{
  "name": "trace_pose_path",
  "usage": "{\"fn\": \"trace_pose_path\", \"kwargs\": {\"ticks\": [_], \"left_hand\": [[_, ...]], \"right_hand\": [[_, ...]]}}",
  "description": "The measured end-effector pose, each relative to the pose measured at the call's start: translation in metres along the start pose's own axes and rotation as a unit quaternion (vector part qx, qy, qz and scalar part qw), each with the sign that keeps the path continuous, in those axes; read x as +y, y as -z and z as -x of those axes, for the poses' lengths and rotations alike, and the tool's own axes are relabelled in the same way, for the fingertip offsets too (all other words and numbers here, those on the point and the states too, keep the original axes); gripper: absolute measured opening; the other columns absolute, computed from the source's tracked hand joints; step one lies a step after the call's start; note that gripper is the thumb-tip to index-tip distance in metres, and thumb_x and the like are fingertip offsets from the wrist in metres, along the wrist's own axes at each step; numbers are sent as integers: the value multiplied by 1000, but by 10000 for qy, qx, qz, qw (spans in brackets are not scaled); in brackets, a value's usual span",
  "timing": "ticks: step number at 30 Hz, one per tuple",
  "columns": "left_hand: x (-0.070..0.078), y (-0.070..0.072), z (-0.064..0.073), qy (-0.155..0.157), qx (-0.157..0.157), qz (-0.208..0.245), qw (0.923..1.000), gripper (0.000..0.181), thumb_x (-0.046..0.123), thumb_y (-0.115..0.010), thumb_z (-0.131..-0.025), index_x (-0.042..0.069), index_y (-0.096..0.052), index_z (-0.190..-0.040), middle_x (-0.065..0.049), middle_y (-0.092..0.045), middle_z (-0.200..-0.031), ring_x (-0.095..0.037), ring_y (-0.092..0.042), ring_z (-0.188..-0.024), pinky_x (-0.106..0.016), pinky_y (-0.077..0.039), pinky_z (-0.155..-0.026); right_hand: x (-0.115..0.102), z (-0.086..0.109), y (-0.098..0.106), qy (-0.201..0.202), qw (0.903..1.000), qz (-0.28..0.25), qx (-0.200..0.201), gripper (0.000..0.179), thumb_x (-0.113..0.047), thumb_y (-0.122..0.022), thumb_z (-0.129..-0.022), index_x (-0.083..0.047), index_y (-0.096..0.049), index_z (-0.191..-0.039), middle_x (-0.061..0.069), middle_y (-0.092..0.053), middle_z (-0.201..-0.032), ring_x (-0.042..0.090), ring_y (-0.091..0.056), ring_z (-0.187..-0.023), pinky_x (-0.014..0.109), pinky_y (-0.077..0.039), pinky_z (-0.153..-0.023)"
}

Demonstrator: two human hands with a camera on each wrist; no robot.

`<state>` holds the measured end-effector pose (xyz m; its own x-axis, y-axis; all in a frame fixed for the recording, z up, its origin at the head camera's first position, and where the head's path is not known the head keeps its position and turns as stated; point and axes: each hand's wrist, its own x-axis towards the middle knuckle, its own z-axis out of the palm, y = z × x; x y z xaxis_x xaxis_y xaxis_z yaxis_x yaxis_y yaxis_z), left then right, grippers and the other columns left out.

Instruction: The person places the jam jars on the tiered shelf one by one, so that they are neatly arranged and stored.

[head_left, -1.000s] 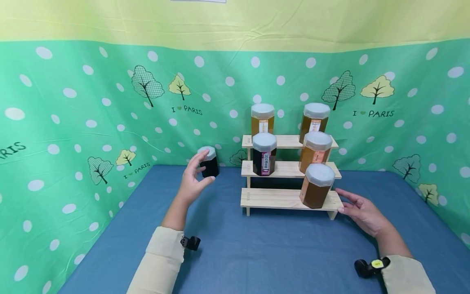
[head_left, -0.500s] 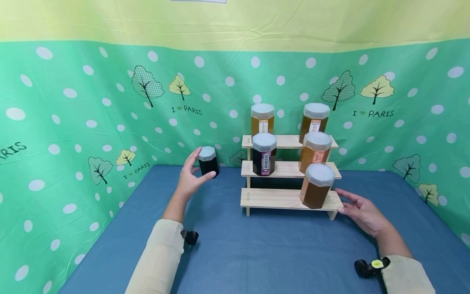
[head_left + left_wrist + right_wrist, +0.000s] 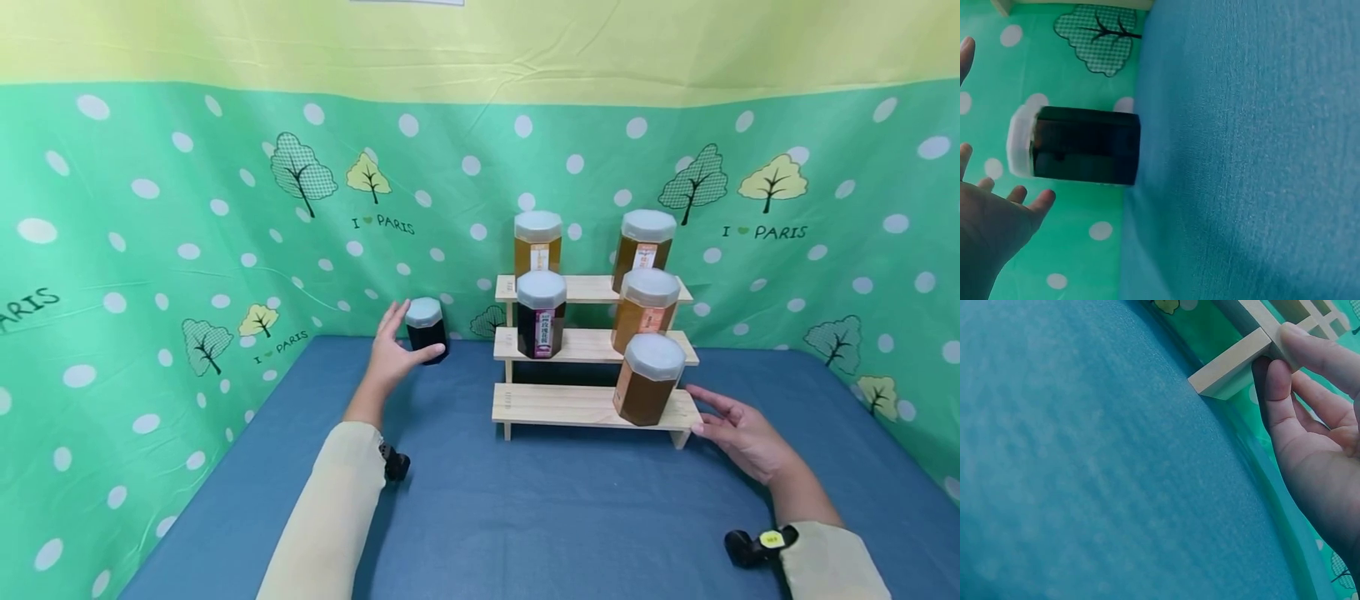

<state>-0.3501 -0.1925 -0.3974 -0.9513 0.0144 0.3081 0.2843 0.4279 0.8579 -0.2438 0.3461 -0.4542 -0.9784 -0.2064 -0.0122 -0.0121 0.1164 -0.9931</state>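
Observation:
My left hand [image 3: 392,357] is spread beside a dark, eight-sided-looking jar [image 3: 426,332] with a pale lid, which stands on the cloth left of the rack. In the head view the thumb overlaps the jar's lower part. The left wrist view shows the jar [image 3: 1088,147] beyond the spread fingers, none of them closed round it. My right hand [image 3: 742,433] holds the right end of the lowest tier of a wooden step rack [image 3: 555,406]. Thumb and fingertips bracket the end of that board in the right wrist view, near the rack's leg [image 3: 1232,362].
On the rack, a brown jar [image 3: 648,382] stands at the bottom right. A dark jar [image 3: 542,317] and an amber jar [image 3: 645,310] share the middle tier; a yellow jar [image 3: 537,243] and another brown jar [image 3: 643,248] occupy the top. A patterned curtain [image 3: 300,275] hangs behind.
My left hand has shifted slightly, uncovering the jar's lid, and its thumb has come across the lower part of the jar. The right hand, rack and jars have stayed put.

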Motion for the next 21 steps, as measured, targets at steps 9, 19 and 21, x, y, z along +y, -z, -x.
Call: {"fn": "trace_pose_path", "kwargs": {"ticks": [9,19,21], "left_hand": [[-7,-6,-10,303,216,-233,9990,99,39,-85,-75,27,-27,-155,-8,-9,-162,-32,-9,-147,-56,-25,-112],[-15,-11,-20,264,657,-319,9970,97,33,-86,-75,18,-32,-154,-11,-25,-157,-31,-26,-142,-49,-30,-112],[-17,-11,-23,257,738,-312,9965,95,31,-87,-74,17,-34,-153,-11,-29,-156,-31,-30,-140,-47,-32,-111]], "right_hand": [[1,0,1,-45,10000,30,51,69,-5,-63,-94,-2,-27,-153,-15,-49,-124,2,-60,-105,19,-50,-86],[0,0,-1,-50,10000,37,67,68,-5,-64,-94,-3,-28,-152,-11,-49,-126,2,-60,-105,20,-51,-86],[0,0,-1,-54,9999,64,63,69,-5,-64,-94,-2,-28,-152,-9,-48,-128,2,-60,-105,20,-51,-86]]}}
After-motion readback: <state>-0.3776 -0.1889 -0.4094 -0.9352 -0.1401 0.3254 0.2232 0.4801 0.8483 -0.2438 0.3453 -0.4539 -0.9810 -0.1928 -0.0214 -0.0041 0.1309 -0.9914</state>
